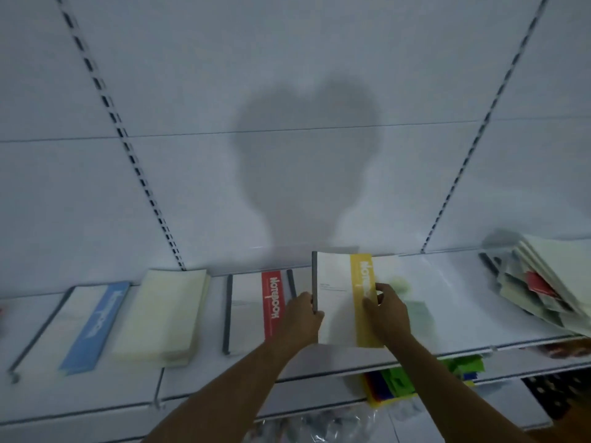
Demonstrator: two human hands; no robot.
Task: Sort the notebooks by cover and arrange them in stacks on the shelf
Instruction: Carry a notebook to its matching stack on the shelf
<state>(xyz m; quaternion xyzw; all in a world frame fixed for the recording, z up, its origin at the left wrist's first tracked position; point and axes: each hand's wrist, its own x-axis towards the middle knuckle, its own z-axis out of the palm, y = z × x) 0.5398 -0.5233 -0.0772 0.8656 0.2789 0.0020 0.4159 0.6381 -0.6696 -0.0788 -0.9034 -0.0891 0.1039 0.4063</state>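
Centre frame: yellow-band notebook [339, 298], printed "NOTEBOOK", gripped at both side edges — left hand [302, 318], right hand [388, 314], fingers curled; bare shelf [454, 298] at right.

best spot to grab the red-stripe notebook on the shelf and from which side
Take the red-stripe notebook by its near short edge, coming from the front of the shelf. It lies flat with that end toward the shelf lip, so the fingers could probably slip under there. Its right edge is crowded by the left hand holding the yellow-stripe notebook.
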